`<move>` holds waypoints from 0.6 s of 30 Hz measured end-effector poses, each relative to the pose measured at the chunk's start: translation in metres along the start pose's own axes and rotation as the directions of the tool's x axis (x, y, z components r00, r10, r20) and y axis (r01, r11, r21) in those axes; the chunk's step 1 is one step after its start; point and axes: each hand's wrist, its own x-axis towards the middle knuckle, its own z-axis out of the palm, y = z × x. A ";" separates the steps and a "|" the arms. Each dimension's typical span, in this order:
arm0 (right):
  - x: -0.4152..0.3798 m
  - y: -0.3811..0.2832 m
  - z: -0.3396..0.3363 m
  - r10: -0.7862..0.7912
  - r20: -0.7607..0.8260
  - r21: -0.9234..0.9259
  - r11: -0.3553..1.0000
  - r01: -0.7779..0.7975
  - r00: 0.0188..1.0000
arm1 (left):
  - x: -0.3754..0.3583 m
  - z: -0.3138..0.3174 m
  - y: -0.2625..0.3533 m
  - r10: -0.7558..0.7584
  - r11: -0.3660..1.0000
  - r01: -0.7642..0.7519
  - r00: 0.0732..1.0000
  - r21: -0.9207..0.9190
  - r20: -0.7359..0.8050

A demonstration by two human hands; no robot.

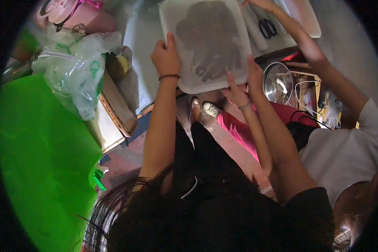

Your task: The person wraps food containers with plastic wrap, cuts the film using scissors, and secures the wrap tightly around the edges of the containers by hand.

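A white translucent plastic container (pixel 185 87) with rounded corners is held up in front of me. Dark strip-like pieces (pixel 210 42) show in or through it; I cannot make out what they are. My left hand (pixel 166 57), a brown bracelet at its wrist, grips the container's left side with the thumb pointing up. At the lower right corner, my right hand (pixel 255 76) is closed on the edge, its fingers partly hidden. Just beside it, a co-worker's hand (pixel 236 94) also touches the container's bottom edge.
The co-worker's other hand (pixel 262 4) reaches over the table near dark-handled scissors (pixel 266 28). A round metal lid (pixel 278 82) stands at the right. Plastic bags (pixel 77 63), a pink container (pixel 86 17) and a green surface (pixel 42 155) are at the left.
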 end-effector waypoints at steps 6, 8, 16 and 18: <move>-0.023 -0.030 0.002 -0.040 0.471 -0.128 0.985 0.113 0.881 | -0.066 -0.010 -0.011 -0.041 0.997 0.039 0.999 -0.059 -0.022; -0.030 -0.040 0.003 -0.049 0.735 -0.109 0.976 0.189 0.676 | -0.064 -0.007 -0.013 -0.047 0.995 0.042 0.998 -0.089 -0.045; -0.028 -0.069 -0.007 -0.028 0.966 -0.051 0.954 0.294 0.259 | -0.065 -0.009 -0.020 -0.062 0.974 0.053 0.998 -0.220 -0.034; -0.028 -0.069 -0.008 -0.028 0.970 -0.045 0.956 0.291 0.241 | -0.076 -0.013 -0.026 -0.087 0.978 0.086 0.996 -0.188 0.003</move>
